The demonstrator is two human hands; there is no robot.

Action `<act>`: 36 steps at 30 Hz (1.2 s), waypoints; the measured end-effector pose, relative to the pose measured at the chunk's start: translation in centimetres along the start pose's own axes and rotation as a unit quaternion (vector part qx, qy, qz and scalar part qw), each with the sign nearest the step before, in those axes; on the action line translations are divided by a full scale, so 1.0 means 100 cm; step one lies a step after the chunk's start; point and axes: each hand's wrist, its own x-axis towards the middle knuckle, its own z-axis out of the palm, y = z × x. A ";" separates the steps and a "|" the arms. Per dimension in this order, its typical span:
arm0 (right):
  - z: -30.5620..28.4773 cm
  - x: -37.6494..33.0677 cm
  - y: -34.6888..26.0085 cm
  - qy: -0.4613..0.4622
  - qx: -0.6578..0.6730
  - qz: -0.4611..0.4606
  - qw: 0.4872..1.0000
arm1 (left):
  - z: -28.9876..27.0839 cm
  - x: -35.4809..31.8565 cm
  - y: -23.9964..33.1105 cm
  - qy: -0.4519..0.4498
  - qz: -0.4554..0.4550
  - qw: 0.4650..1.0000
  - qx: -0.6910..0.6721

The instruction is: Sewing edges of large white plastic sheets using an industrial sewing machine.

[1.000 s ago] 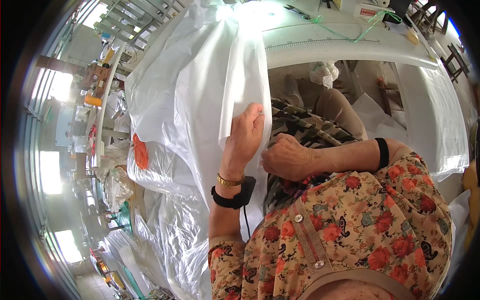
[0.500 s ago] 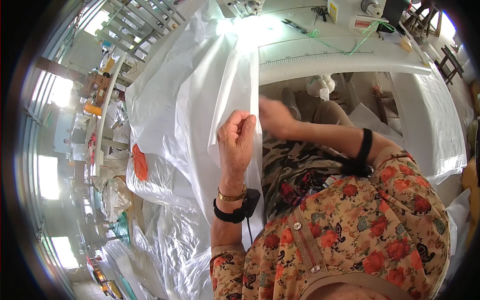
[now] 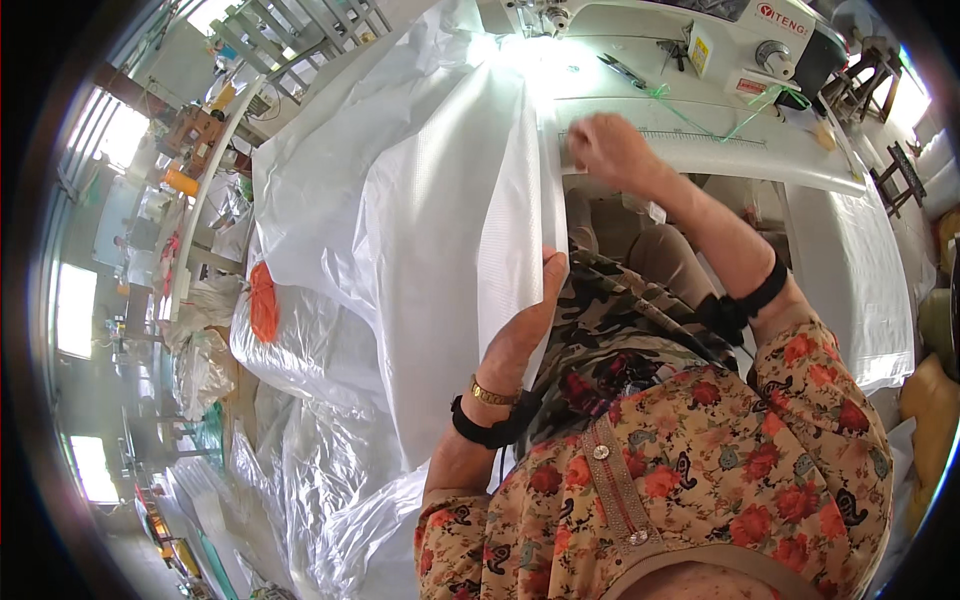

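A large white woven plastic sheet spreads down from the lit needle area of a sewing machine. Its right edge carries a narrow folded hem. My left hand grips this edge near my lap, thumb along the fold and the other fingers mostly hidden by the sheet. Above the front edge of the machine table, my right hand is closed, knuckles up, just right of the hem. Its fingertips are turned under, so whether they touch the sheet cannot be seen.
Thread snips and green string lie on the machine table. Glossy clear plastic is heaped to my left, by an orange bundle. Another white sheet hangs at the right. Dark stools stand beyond.
My right hand has moved from beside my left hand forward and right to the table edge. My left hand has shifted slightly right and nearer to me, still on the hem.
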 end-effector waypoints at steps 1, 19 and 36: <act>-0.003 0.011 0.004 0.063 -0.009 -0.017 0.998 | 0.001 0.001 0.010 -0.032 -0.070 0.996 -0.032; -0.009 0.126 0.032 -0.003 -0.182 0.165 0.969 | 0.029 0.012 0.056 -0.082 -0.204 0.956 -0.192; -0.002 0.035 -0.035 -0.042 -0.317 0.044 0.946 | 0.038 -0.002 0.015 -0.173 -0.153 0.956 -0.183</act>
